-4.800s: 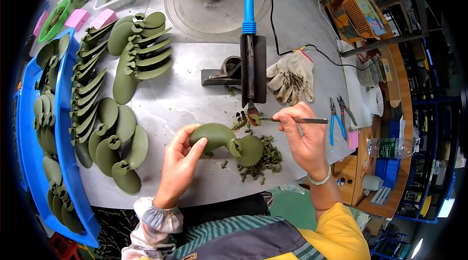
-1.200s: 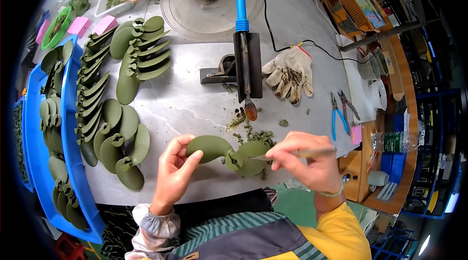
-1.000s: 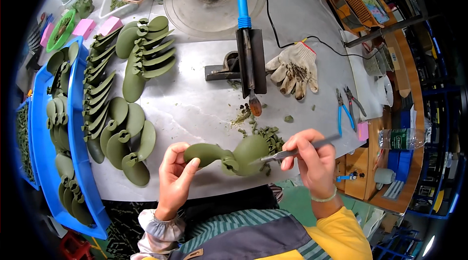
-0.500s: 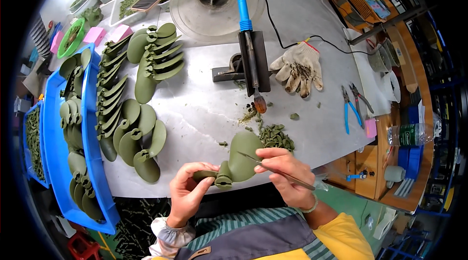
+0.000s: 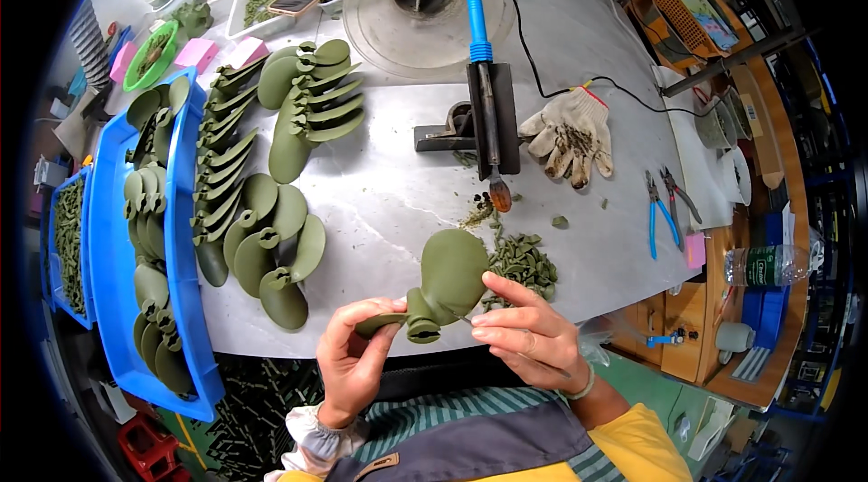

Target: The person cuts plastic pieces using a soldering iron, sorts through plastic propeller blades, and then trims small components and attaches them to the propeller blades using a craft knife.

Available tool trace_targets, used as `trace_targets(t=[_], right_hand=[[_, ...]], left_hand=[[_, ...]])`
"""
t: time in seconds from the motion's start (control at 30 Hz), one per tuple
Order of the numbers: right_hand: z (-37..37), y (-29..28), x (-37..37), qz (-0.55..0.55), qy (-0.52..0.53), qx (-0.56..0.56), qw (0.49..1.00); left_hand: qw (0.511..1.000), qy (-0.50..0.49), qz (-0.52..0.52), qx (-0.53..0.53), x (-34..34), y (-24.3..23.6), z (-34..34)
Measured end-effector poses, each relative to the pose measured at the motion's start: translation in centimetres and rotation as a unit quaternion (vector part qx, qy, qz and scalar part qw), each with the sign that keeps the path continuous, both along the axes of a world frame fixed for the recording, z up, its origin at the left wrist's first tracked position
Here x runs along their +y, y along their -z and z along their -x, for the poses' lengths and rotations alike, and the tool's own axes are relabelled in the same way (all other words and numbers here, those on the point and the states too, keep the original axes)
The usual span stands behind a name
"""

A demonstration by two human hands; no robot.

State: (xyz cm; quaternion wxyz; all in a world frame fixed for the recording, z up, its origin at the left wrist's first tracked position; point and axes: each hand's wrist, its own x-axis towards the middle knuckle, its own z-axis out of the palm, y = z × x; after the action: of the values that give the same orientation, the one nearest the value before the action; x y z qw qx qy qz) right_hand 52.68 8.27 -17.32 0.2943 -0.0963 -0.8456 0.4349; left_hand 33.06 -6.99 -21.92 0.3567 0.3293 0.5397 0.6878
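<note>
My left hand [image 5: 357,351] pinches one blade of an olive-green propeller [image 5: 452,276] between thumb and fingers. Its slotted hub faces me, and its broad blade stands up towards the far side. At that blade's right edge is my right hand [image 5: 532,337], the index fingertip at the rim. Those fingers are closed on a slim pointed metal tool [image 5: 462,318], mostly hidden behind them; its tip is near the blade's base by the hub. Whether it is a knife or tweezers I cannot tell. A heap of green offcuts [image 5: 523,269] lies just beyond the right hand.
More green propellers [image 5: 280,233] lie in rows at left, beside a blue tray [image 5: 210,373] holding others. A blue-handled hot iron [image 5: 478,25] rests on a black stand [image 5: 508,134]. A stained glove [image 5: 574,134] and pliers [image 5: 663,215] lie at right.
The metal tool has gone from across the broad blade's face down towards its base, now mostly behind my right fingers. My left hand keeps its hold; the whole view has shifted slightly.
</note>
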Motion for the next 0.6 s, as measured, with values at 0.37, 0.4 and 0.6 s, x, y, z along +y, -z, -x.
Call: trace_targets(t=[0.37, 0.4, 0.6], right_hand=[[-0.02, 0.65, -0.34, 0.038, 0.026, 0.020, 0.999], [-0.04, 0.60, -0.39, 0.022, 0.036, 0.011, 0.999], [0.00, 0.96, -0.62, 0.109, 0.003, 0.031, 0.994]], left_hand=[[1.000, -0.005, -0.005, 0.009, 0.34, -0.13, -0.09], [1.000, -0.001, -0.014, 0.019, 0.37, -0.10, -0.05], [1.000, -0.012, 0.010, -0.010, 0.26, -0.55, -0.14]])
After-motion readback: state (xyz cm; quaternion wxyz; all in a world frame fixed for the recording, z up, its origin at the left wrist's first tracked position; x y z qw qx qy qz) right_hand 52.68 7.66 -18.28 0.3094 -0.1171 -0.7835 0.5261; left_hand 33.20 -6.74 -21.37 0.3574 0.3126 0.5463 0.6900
